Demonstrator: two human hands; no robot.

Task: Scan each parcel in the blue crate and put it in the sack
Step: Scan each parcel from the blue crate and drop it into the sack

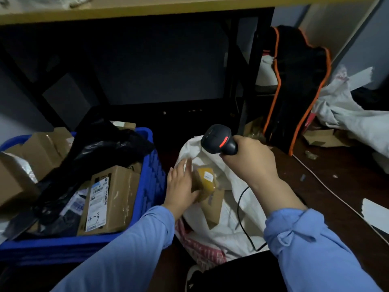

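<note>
L hand point(182, 187) lies against the left face of a small yellow-taped parcel point(205, 182). Fingers are fairly straight and point away from the camera, palm on the cardboard. The thumb is hidden under it, so this looks more like flat-hand contact than a pinch. The parcel is tilted, w/ a small white label on top. It sits in the open mouth of the white sack point(212, 234), on top of another cardboard box point(212, 209) inside.

R hand point(250, 160) is wrapped round the handle of a black barcode scanner point(217, 139), held above the sack's far rim. The scanner head points upper left, w/ a red strip lit on its back. The scanner cable point(238, 209) drops over the sack cloth.

The blue crate point(152, 173) stands just left of the sack. Inside it:
- near right: a long box w/ a shipping label marked "4-3" point(111, 197)
- across the middle: a crumpled black poly bag point(101, 150)
- far left: more brown cartons point(42, 150)

Both arms are in light blue sleeves point(315, 249). Behind, on the right, a black bag w/ orange trim point(299, 87) stands upright.
</note>
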